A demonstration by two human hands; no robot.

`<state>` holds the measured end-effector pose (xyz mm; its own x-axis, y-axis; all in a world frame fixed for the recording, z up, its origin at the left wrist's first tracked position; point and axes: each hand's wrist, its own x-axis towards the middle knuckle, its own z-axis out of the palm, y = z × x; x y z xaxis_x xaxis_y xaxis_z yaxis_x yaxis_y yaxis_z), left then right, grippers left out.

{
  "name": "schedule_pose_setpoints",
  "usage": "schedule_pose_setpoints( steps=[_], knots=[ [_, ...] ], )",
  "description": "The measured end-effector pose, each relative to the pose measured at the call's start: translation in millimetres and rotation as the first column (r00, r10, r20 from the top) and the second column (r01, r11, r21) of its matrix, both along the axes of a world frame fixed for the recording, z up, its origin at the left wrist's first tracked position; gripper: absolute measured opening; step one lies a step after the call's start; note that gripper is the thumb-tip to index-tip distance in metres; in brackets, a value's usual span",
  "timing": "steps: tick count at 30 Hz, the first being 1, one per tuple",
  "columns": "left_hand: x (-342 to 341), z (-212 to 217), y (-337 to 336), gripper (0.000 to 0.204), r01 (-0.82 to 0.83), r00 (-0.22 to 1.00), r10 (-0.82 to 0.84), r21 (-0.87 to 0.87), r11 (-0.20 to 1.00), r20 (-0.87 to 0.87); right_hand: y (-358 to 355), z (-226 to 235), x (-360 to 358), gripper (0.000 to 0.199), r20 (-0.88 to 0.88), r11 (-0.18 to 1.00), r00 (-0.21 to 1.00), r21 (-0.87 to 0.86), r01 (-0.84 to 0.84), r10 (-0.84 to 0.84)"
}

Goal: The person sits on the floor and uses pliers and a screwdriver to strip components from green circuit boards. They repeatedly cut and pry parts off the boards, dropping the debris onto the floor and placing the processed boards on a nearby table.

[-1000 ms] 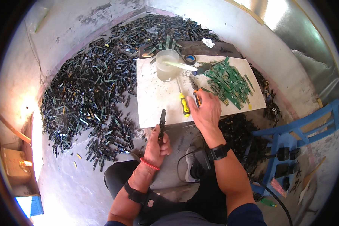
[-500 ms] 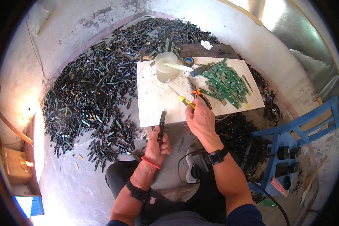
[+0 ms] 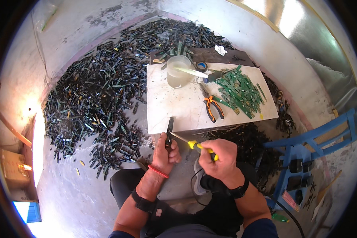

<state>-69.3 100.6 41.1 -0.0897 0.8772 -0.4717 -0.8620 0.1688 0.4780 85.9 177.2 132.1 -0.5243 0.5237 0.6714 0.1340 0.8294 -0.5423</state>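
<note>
My left hand [image 3: 164,152] grips a narrow dark strip-shaped piece [image 3: 170,125], which stands up between thumb and fingers by the board's near edge. In my right hand [image 3: 222,160] is a yellow-and-black screwdriver [image 3: 194,144], its shaft slanting left and its tip close to the strip. Whether the tip touches the strip I cannot tell. Beyond my hands, pliers [image 3: 213,109] with orange-and-black handles lie on the pale board [image 3: 168,109]. Beside them is a heap of green circuit-board strips [image 3: 240,89].
A translucent plastic tub [image 3: 177,81] with a pale stick across it and a tape roll [image 3: 201,66] stand at the board's far side. A large pile of dark strips [image 3: 103,83] covers the floor leftward. A blue chair [image 3: 293,144] is at right.
My right hand has moved back toward me from beside the pliers, bringing the screwdriver tip to the strip. My left hand has hardly moved.
</note>
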Motion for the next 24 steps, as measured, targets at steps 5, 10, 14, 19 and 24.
schedule_pose_setpoints(
  steps=[5, 10, 14, 19, 24],
  knots=[
    [3.6, 5.3, 3.1, 0.051, 0.011, 1.000, -0.011, -0.018, 1.000, -0.015, -3.4, -6.4, -3.0, 0.017, 0.078, 0.992, 0.997, 0.124, -0.025, 0.016],
    [3.9, 3.1, 2.2, 0.051, -0.017, 1.000, 0.017, -0.034, 0.999, 0.002, -6.5, -4.3, -7.9, 0.017, 0.129, 0.985, 0.992, 0.172, -0.026, 0.004],
    [5.3, 5.7, 0.9, 0.051, -0.020, 0.999, 0.019, -0.035, 0.999, -0.027, -14.0, -6.8, -12.7, 0.016, 0.182, 0.976, 0.982, 0.219, 0.006, -0.047],
    [6.3, 1.9, 5.7, 0.048, -0.096, 0.994, 0.086, -0.164, 0.982, -0.067, -29.4, -11.6, -21.2, 0.023, 0.292, 0.959, 0.948, 0.279, 0.042, -0.127],
    [12.6, -14.7, 14.6, 0.046, -0.228, 0.969, 0.199, -0.225, 0.947, -0.148, -39.8, -19.6, -27.5, 0.024, 0.335, 0.963, 0.930, 0.263, 0.061, -0.150]
  ],
)
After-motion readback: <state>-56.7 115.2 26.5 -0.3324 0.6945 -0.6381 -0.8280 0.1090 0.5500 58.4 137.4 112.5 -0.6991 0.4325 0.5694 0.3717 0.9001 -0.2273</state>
